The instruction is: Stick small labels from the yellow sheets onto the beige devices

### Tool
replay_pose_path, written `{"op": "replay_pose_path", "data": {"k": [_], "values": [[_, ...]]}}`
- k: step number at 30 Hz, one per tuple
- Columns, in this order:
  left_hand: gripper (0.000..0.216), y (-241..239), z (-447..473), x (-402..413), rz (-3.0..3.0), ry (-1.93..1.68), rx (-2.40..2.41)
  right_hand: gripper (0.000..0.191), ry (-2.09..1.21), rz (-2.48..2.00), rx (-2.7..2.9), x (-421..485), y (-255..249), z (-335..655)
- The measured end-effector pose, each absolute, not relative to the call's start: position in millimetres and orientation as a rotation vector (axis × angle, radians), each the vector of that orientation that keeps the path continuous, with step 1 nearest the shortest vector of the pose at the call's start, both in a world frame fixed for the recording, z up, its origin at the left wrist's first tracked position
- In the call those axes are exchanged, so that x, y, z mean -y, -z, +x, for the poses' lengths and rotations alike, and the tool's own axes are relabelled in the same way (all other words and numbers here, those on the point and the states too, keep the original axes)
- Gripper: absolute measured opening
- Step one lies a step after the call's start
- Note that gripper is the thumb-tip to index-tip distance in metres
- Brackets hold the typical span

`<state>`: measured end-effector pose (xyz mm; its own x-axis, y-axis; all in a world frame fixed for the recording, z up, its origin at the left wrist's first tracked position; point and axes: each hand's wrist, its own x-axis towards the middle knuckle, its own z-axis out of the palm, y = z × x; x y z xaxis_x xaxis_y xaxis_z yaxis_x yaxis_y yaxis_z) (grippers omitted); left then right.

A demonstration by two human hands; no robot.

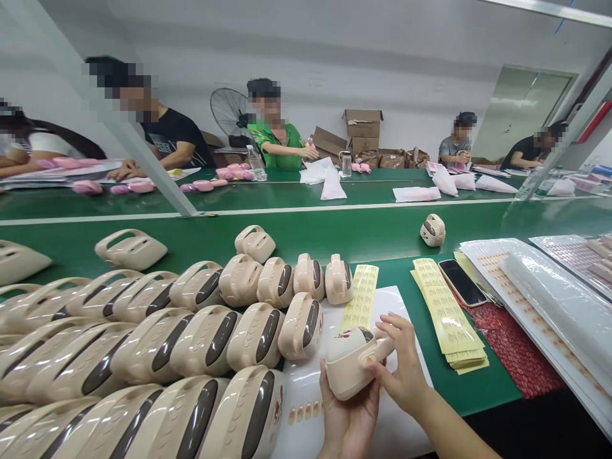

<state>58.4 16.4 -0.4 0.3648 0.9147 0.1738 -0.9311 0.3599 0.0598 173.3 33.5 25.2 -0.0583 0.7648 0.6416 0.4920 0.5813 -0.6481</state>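
Note:
A beige plastic housing [347, 373] with a loop handle, a dark window and a small red print sits tilted between my hands. My left hand [351, 417] cups it from below, its fingers closed around the lower side. My right hand [404, 366] grips it at the handle, with the thumb on the near side and fingers over the top. Beneath lies a white sheet [399, 306] with small orange-brown stickers [306, 411] near its lower left. A yellow label strip [361, 296] lies just behind the housing.
Rows of similar beige housings [203, 341] fill the left side. On the right are stacked yellow label sheets [447, 319], a phone [462, 282], red bubble wrap [519, 347] and plastic-covered sheets [559, 319]. One housing [433, 231] stands on the green belt [335, 229]. Several people sit beyond it.

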Motion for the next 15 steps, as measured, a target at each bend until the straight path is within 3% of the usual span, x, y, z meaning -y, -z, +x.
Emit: {"op": "replay_pose_path", "data": {"k": [5,9,15], "values": [[0.043,3.7,59.5,-15.9,0.209,-1.161,0.172,0.022,-0.781,-1.080,1.505,-31.9,-24.5,166.1],[0.050,12.2,57.3,-17.1,0.268,-1.144,0.231,0.024,-0.960,-1.080,1.429,-32.0,-12.6,176.3],[0.052,25.9,44.0,-15.7,0.301,-1.181,0.237,0.031,-0.694,-1.366,1.795,-20.3,18.4,218.2]]}}
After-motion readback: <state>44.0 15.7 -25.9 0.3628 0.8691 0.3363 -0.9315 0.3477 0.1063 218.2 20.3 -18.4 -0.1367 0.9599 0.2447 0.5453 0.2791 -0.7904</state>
